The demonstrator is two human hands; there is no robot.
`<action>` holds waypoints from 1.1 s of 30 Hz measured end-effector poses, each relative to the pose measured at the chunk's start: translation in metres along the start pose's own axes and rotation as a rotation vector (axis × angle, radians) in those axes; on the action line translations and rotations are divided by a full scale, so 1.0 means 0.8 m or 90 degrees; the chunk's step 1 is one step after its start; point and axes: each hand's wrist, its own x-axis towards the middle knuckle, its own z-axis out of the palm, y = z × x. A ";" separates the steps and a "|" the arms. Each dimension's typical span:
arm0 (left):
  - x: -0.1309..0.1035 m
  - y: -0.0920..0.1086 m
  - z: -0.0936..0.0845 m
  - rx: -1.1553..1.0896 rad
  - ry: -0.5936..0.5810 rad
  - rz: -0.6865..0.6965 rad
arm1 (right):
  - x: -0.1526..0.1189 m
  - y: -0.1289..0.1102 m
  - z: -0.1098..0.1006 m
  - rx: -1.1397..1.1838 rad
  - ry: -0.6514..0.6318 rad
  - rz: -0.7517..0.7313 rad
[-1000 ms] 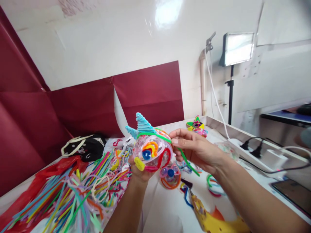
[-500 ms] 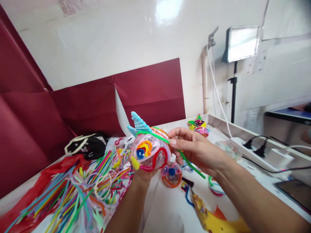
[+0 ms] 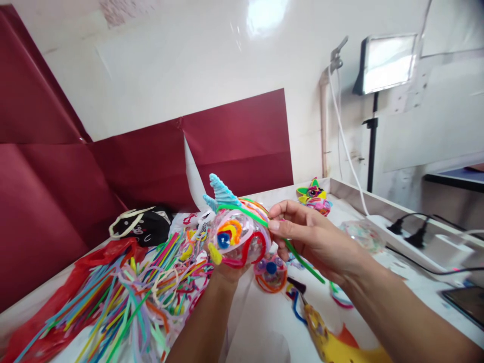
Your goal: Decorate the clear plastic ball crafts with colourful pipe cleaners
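Note:
A clear rounded craft piece [image 3: 242,237] carries coloured pipe-cleaner shapes: a blue, yellow and orange eye, a red loop and light-blue horns on top. My left hand [image 3: 229,272] supports it from below, its fingers mostly hidden behind the piece. Across the upper side runs a green pipe cleaner [image 3: 306,264], pinched between thumb and forefinger of my right hand [image 3: 302,232] against the piece's right edge. The strip's free end hangs down to the right below that hand.
Loose pipe cleaners [image 3: 113,302] spread over a red bag at left, near a black pouch [image 3: 141,227]. A yellow glue gun [image 3: 325,338] and a small round face craft [image 3: 270,275] lie in front. At right are a power strip [image 3: 408,247] and a phone [image 3: 465,302].
The whole view has shifted slightly, so things appear a little further right. Both hands keep the same hold on the piece and the green strip.

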 end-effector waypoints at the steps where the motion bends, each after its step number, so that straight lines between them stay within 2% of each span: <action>1: 0.000 -0.001 0.000 -0.005 0.002 -0.001 | 0.000 0.000 0.000 -0.005 -0.002 -0.004; 7: 0.002 -0.004 0.011 -0.072 -0.067 0.004 | -0.002 0.002 0.000 -0.053 0.016 -0.027; 14: 0.003 0.000 0.041 -0.072 -0.021 0.044 | 0.001 0.009 -0.004 -0.118 0.039 -0.065; 21: 0.004 0.010 0.055 -0.044 -0.010 0.116 | 0.003 0.009 -0.010 -0.231 0.093 -0.124; 25: 0.001 0.012 0.060 -0.054 -0.040 0.170 | 0.004 0.010 -0.014 -0.282 0.124 -0.130; 33: 0.002 0.013 0.057 -0.026 -0.066 0.166 | 0.008 0.013 -0.022 -0.313 0.156 -0.141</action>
